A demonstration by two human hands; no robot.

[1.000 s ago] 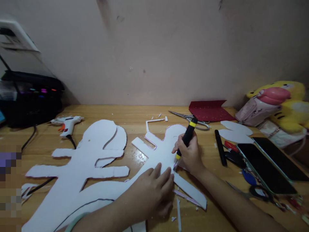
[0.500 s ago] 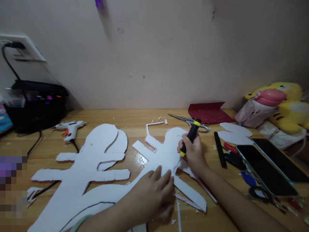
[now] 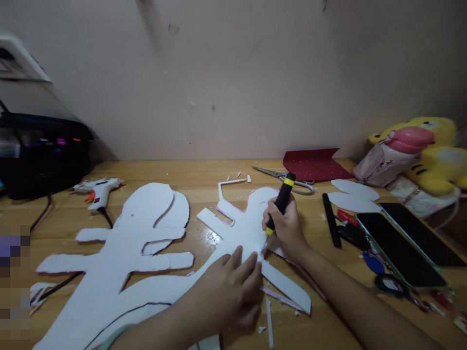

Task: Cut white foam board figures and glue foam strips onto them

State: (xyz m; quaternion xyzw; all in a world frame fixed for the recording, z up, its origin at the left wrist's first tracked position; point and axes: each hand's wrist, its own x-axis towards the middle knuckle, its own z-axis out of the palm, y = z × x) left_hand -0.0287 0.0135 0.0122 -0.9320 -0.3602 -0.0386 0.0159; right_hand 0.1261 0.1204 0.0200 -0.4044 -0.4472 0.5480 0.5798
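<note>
My right hand (image 3: 286,226), just right of the frame's centre, has its grip wrapped snugly round a black-and-yellow cutting tool (image 3: 281,199), which leans with its butt toward the upper right. From that grip the white cutout (image 3: 250,223) lies to the left and below; as I read it, its long axis runs from the rounded end near mid-frame down toward the lower left. The tool's tip meets its right edge, by the strip slanting to the lower right. The right hand is nearer that edge by way of the tool, yet the fingers of my left hand (image 3: 233,287), spread and lying on the cutout with nothing grasped, end just beside the tip. Farther out on the table (image 3: 292,335), scissors (image 3: 275,173) lie beyond the tool, and a glue gun (image 3: 104,193) sits at middle left.
</note>
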